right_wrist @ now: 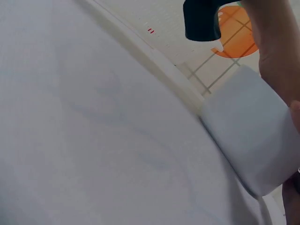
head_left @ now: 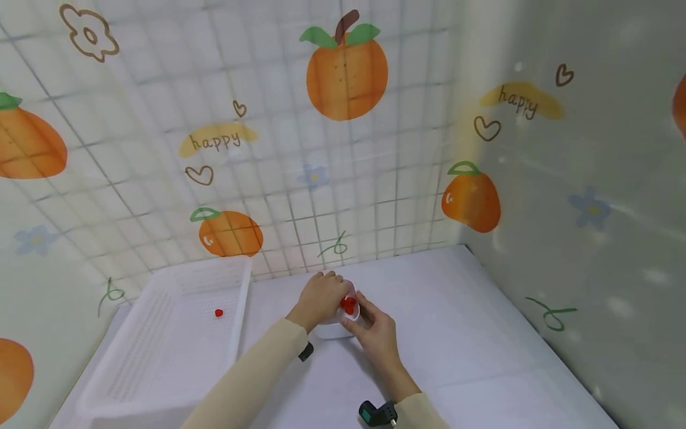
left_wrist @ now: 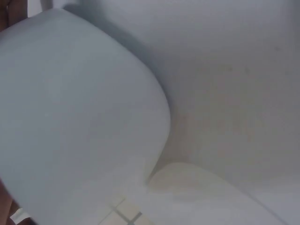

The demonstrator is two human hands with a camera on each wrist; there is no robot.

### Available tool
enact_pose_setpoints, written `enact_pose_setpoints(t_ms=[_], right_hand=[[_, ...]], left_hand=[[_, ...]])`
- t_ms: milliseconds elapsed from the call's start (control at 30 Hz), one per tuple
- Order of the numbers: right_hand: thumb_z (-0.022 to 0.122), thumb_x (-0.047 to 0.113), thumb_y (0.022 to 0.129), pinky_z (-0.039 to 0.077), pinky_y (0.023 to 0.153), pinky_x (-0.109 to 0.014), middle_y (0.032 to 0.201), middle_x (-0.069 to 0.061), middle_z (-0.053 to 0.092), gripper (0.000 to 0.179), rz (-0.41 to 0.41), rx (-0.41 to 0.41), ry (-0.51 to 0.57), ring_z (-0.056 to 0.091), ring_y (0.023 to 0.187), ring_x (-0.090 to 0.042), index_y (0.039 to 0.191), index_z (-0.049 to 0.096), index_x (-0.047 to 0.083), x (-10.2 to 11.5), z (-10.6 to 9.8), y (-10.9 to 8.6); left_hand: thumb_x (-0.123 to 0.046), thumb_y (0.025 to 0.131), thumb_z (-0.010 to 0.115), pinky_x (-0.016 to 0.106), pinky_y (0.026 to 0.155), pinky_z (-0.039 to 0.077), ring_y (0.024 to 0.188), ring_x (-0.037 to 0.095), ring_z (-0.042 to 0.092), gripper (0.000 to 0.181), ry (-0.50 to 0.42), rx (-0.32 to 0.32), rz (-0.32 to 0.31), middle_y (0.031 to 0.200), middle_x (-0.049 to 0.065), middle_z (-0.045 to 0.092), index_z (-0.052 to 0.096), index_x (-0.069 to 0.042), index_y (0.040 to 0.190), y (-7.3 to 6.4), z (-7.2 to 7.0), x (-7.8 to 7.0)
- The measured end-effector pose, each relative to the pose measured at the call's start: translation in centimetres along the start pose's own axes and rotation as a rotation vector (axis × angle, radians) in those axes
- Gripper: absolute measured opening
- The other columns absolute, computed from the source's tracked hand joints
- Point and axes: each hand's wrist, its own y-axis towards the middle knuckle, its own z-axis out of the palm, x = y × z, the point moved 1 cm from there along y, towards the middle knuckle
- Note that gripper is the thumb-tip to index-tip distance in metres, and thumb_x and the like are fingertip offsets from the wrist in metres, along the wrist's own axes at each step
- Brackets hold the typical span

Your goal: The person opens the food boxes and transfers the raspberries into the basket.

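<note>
A small white container (head_left: pixel 334 332) stands on the table between both hands, with several small red pieces (head_left: pixel 349 305) showing in its opening. My left hand (head_left: pixel 321 298) reaches over it from the left and grips its upper side, fingertips hidden. From the right, my right hand (head_left: pixel 377 333) holds the rim, thumb at the near side and fingers at the far side. In the left wrist view the smooth white wall of the container (left_wrist: pixel 89 108) fills much of the picture. The right wrist view shows the container (right_wrist: pixel 248 136) from its outer side, low at the table.
A large white perforated basket (head_left: pixel 161 351) lies to the left, with one small red piece (head_left: pixel 218 313) inside. White cloth covers the table (head_left: pixel 482 351). Behind and to the right rise walls (head_left: pixel 375 179) with orange fruit prints. A dark wrist camera (head_left: pixel 377 413) sits on the right wrist.
</note>
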Motion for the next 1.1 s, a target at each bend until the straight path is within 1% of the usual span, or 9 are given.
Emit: enact_pose_setpoints(t_ms=[167, 267, 467, 567, 667, 800, 1000, 1100], right_hand=[[0.089, 0.007, 0.083, 0.044, 0.109, -0.037, 0.151, -0.014, 0.056, 0.073, -0.011, 0.009, 0.012, 0.055, 0.138, -0.033, 0.148, 0.057, 0.0, 0.1, -0.1, -0.2], [0.09, 0.007, 0.083, 0.044, 0.109, -0.036, 0.152, -0.013, 0.056, 0.074, -0.009, 0.007, 0.012, 0.055, 0.138, -0.032, 0.148, 0.057, 0.001, 0.0, -0.1, -0.3], [0.089, 0.009, 0.083, 0.044, 0.109, -0.037, 0.152, -0.014, 0.055, 0.073, -0.023, 0.006, 0.008, 0.055, 0.138, -0.033, 0.148, 0.057, 0.0, -0.2, -0.2, -0.4], [0.089, 0.009, 0.083, 0.044, 0.109, -0.037, 0.152, -0.014, 0.055, 0.073, -0.023, 0.007, 0.02, 0.055, 0.138, -0.033, 0.148, 0.056, 0.0, -0.1, -0.2, -0.3], [0.089, 0.008, 0.083, 0.044, 0.109, -0.037, 0.152, -0.014, 0.055, 0.073, -0.022, 0.004, 0.027, 0.055, 0.138, -0.033, 0.148, 0.057, 0.0, 0.0, -0.2, -0.3], [0.09, 0.009, 0.083, 0.045, 0.108, -0.037, 0.152, -0.013, 0.056, 0.073, -0.022, -0.001, 0.026, 0.055, 0.138, -0.033, 0.148, 0.058, 0.001, 0.1, -0.1, -0.3], [0.089, 0.011, 0.084, 0.045, 0.108, -0.037, 0.152, -0.012, 0.055, 0.072, -0.015, 0.005, 0.024, 0.056, 0.138, -0.033, 0.148, 0.058, 0.002, 0.0, 0.0, -0.4], [0.089, 0.012, 0.084, 0.044, 0.108, -0.036, 0.153, -0.012, 0.055, 0.072, -0.015, 0.009, 0.024, 0.055, 0.138, -0.032, 0.149, 0.058, 0.003, -0.1, -0.1, -0.4]], left_hand=[[-0.035, 0.081, 0.088, 0.034, 0.082, 0.052, 0.092, 0.016, 0.063, 0.033, 0.036, 0.043, -0.001, 0.097, -0.006, 0.072, 0.078, -0.025, 0.111, 0.2, 0.7, -0.4], [-0.039, 0.081, 0.088, 0.033, 0.081, 0.052, 0.093, 0.016, 0.063, 0.034, 0.066, 0.06, 0.0, 0.098, -0.006, 0.072, 0.078, -0.025, 0.11, 0.2, 0.9, -0.5], [-0.037, 0.081, 0.088, 0.032, 0.081, 0.052, 0.094, 0.016, 0.064, 0.034, 0.078, 0.056, 0.015, 0.107, -0.007, 0.074, 0.079, -0.024, 0.111, 0.3, 1.1, -1.0], [-0.037, 0.082, 0.088, 0.032, 0.082, 0.052, 0.094, 0.016, 0.063, 0.03, 0.092, 0.065, 0.008, 0.106, -0.007, 0.073, 0.08, -0.024, 0.108, 0.4, 1.3, -1.0], [-0.036, 0.083, 0.088, 0.033, 0.082, 0.053, 0.093, 0.016, 0.062, 0.026, 0.109, 0.062, 0.006, 0.102, -0.006, 0.072, 0.08, -0.023, 0.103, 0.5, 1.4, -0.9], [-0.034, 0.083, 0.088, 0.033, 0.08, 0.054, 0.092, 0.016, 0.063, 0.024, 0.119, 0.034, 0.018, 0.101, -0.005, 0.072, 0.08, -0.023, 0.102, 0.4, 1.4, -0.9], [-0.035, 0.082, 0.089, 0.033, 0.082, 0.054, 0.096, 0.017, 0.065, 0.033, 0.11, 0.021, 0.029, 0.113, -0.005, 0.074, 0.08, -0.023, 0.112, 0.5, 1.8, -0.9], [-0.035, 0.082, 0.089, 0.033, 0.083, 0.054, 0.097, 0.017, 0.065, 0.036, 0.105, 0.015, 0.031, 0.115, -0.005, 0.074, 0.08, -0.023, 0.115, 0.5, 1.9, -0.9]])
